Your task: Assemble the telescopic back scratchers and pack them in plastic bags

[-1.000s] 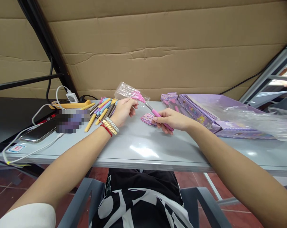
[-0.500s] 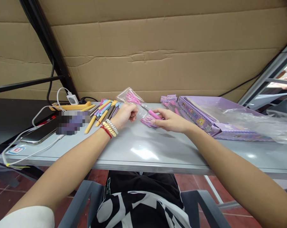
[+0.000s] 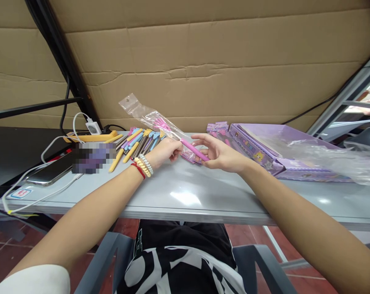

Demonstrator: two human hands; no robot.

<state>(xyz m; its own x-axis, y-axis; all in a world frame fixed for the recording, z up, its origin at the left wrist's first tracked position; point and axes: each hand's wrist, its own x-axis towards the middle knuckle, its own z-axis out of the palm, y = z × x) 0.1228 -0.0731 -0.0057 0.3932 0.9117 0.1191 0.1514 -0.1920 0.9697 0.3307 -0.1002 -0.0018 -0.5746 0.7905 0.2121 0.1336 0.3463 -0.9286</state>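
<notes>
grey table (image 3: 185, 192), cardboard wall behind. pink scratcher (image 3: 189, 148) now deeper in clear bag (image 3: 148, 116) than a second ago. left hand (image 3: 163, 151) pinches bag mouth; right hand (image 3: 221, 155) fingers loosened, open, just touching handle. loose scratchers (image 3: 135, 141) lie left.

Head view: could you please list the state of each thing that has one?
Clear bag: tilted, pink tool inside.
Pink tool: mostly sleeved, handle end out.
Left hand: pinching the bag.
Right hand: open, fingertips on the handle.
Purple box: open.
Phone: flat, cable beside it.
</notes>
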